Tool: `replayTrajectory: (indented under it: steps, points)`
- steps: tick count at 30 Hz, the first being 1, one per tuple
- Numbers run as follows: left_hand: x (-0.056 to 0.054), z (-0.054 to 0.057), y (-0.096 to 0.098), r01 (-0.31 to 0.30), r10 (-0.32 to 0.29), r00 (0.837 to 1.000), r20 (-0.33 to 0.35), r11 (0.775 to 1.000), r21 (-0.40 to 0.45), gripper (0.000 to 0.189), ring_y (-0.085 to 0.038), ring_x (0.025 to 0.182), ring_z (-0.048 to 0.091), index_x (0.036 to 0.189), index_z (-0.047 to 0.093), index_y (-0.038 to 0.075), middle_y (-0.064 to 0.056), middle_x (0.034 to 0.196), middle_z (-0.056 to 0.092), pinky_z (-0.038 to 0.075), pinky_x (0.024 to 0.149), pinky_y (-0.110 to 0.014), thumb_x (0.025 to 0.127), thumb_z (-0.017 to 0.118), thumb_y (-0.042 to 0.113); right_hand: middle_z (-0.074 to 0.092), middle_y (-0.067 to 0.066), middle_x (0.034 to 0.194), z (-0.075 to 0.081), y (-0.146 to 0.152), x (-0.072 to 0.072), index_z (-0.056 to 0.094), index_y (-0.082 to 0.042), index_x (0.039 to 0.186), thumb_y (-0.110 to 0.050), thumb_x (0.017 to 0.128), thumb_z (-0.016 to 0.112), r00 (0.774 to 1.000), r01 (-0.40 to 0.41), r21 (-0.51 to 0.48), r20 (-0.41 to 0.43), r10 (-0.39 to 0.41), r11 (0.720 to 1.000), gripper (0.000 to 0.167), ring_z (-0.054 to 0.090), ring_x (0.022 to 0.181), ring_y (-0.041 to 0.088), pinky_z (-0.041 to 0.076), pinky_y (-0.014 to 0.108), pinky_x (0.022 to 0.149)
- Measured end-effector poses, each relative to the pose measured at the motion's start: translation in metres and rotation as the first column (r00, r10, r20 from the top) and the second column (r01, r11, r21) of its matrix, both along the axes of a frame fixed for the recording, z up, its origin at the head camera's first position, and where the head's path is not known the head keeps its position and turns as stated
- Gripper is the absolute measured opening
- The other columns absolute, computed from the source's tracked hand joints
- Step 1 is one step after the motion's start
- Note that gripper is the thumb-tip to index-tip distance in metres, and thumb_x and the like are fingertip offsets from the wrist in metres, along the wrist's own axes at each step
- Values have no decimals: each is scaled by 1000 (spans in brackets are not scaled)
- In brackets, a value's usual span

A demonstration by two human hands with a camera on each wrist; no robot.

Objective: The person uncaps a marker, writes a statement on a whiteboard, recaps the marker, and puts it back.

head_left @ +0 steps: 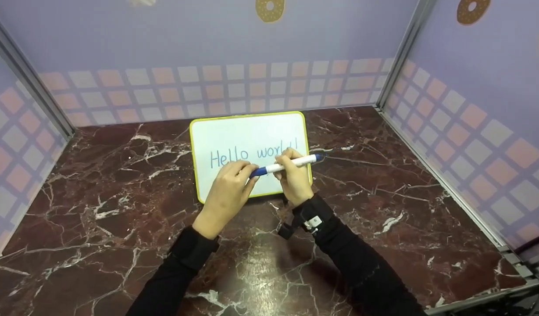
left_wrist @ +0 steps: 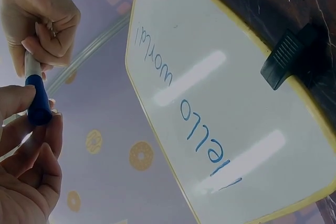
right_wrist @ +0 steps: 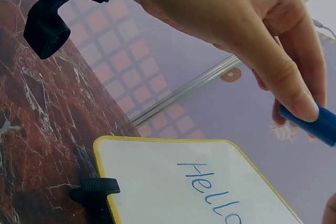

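A white marker with blue ends is held level between both hands in front of the whiteboard. My left hand pinches the blue cap between thumb and fingers. The white barrel is in the grip of my right hand, its fingers curled round it. In the right wrist view, the left hand is on the blue cap, and only a sliver of the right hand shows in the lower right corner. "Hello world!" is written in blue on the yellow-rimmed whiteboard, partly hidden by the hands in the head view.
Black clips support the whiteboard's lower edge. Beneath lies a dark red marbled tabletop. Lilac panels with pink and white squares wall in the back and sides, joined by metal posts.
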State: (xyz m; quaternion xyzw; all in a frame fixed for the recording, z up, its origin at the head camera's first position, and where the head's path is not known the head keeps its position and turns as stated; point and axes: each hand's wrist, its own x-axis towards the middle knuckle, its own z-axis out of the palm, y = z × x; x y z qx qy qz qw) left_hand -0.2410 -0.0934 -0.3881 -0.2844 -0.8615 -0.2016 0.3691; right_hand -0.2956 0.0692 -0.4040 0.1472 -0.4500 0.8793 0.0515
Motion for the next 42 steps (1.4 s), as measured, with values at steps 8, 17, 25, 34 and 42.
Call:
replayTrajectory:
  steps: [8, 17, 25, 34, 42]
  points:
    - [-3, -2, -3, 21, -24, 998, 66, 999, 39, 21, -30, 96, 65, 106, 70, -6, -16, 102, 67, 59, 88, -36, 93, 66, 10, 42, -5, 62, -5, -6, -1, 47, -14, 63, 9, 92, 50, 998, -23, 23, -65, 24, 999, 38, 41, 47, 4, 32, 14, 44]
    - [-8, -3, -12, 65, -73, 992, 106, 995, 76, 21, -29, 95, 65, 107, 69, -4, -16, 101, 67, 60, 84, -35, 95, 63, 12, 46, -5, 61, -9, -9, -3, 50, -14, 64, 10, 93, 52, 994, -41, 43, -98, 45, 998, 37, 43, 47, 5, 34, 15, 44]
    - [-14, -6, -17, 53, -65, 994, 91, 990, 129, 22, -28, 96, 66, 108, 70, -4, -16, 103, 66, 60, 85, -35, 96, 63, 13, 59, -1, 76, -4, -1, -8, 57, -11, 91, -9, 92, 70, 992, -10, 118, -123, 24, 993, 12, 56, 60, 8, 45, 16, 50]
    - [-20, -7, -27, -57, 45, 996, 76, 986, 159, 21, -30, 96, 64, 106, 70, -4, -18, 103, 66, 60, 87, -37, 95, 64, 12, 60, 12, 119, -15, 20, -27, 58, 0, 121, -10, 68, 90, 520, 779, 305, -802, -294, 547, 62, 52, 119, 24, 43, 40, 107]
    - [-22, -9, -26, -89, 84, 995, 55, 991, 99, 19, -29, 93, 64, 105, 70, -5, -17, 102, 66, 59, 85, -37, 94, 65, 11, 72, 5, 107, -19, 23, -32, 75, -14, 106, -15, 74, 87, 25, 976, 16, -999, -38, 218, 33, 61, 110, 27, 49, 42, 95]
